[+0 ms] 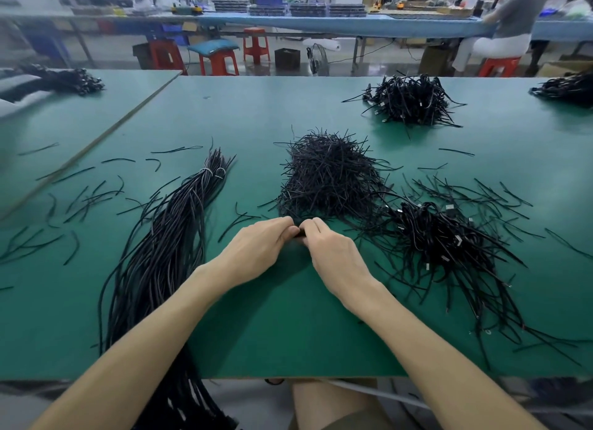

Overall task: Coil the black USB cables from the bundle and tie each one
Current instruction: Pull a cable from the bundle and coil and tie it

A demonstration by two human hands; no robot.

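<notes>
Both forearms reach in from the bottom of the frame. The left hand [256,246] and right hand [333,256] meet at centre, fingers curled, pinching a small, mostly hidden black piece [299,233] between them. The bundle [167,243] lies lower left, spilling over the near edge of the mat [288,349]. Bare mat shows beneath the arms. A heap of ties [327,176] sits just above the hands, with coiled cables [439,237] at right.

Red stools [219,64] stand behind the green table [256,317].
</notes>
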